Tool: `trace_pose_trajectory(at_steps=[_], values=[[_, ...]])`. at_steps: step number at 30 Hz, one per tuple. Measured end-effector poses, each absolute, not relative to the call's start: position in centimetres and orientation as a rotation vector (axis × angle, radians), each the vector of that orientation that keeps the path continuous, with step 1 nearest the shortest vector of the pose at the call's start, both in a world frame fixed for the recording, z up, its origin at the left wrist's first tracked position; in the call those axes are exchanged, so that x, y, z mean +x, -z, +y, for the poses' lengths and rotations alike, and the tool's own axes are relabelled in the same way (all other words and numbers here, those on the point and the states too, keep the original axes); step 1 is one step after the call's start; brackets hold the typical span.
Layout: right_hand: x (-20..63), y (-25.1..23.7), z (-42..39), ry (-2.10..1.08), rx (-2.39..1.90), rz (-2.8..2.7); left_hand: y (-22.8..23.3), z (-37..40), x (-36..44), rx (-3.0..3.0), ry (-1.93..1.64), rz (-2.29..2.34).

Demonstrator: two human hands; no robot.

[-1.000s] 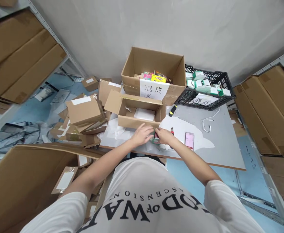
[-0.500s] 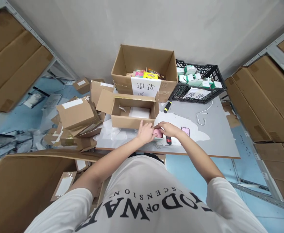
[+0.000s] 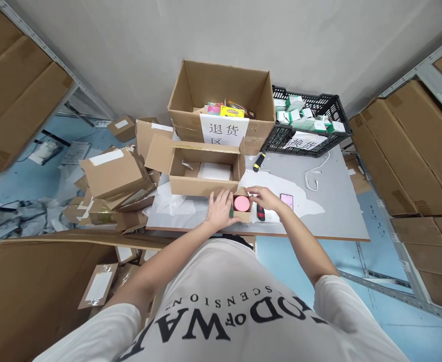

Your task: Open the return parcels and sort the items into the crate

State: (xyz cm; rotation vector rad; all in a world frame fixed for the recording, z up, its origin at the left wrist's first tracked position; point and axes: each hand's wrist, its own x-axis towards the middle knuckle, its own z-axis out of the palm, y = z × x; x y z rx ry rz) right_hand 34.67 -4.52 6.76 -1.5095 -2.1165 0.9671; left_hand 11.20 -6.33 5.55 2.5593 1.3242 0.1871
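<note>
A pink round item (image 3: 242,203) sits inside a small open cardboard box (image 3: 242,217) at the front of the table. My left hand (image 3: 219,210) lies with fingers stretched out along the box's left side, its thumb near the front edge. A bit of green shows beside that thumb. At the box's upper right corner, my right hand (image 3: 266,197) has its fingers bent together on the edge. A red and black tool (image 3: 260,212), probably a cutter, lies just right of the box, below my right hand.
Behind my hands stands a long open carton (image 3: 190,188). Farther back are a large labelled carton (image 3: 185,123) and a black crate (image 3: 311,151) of green-white boxes. A phone (image 3: 286,201), a white cable (image 3: 311,176) and a yellow-black cutter (image 3: 259,162) lie on the table (image 3: 341,211). Cartons (image 3: 111,173) pile up left.
My hands have moved apart from the pink item, which now shows its round top inside the small box. The left hand has shifted left and spread. The view has tilted slightly.
</note>
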Motion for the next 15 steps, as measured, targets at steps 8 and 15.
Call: trace_pose_trajectory(at_steps=[8, 15], values=[[33.0, -1.3, -9.5, -1.049, -1.683, -1.153, -1.5, -6.4, 11.0, 2.357, -0.349, 1.232], [32.3, -3.7, -10.7, -0.451, -1.881, -1.839, -1.2, -6.1, 11.2, 2.232, -0.488, 1.121]])
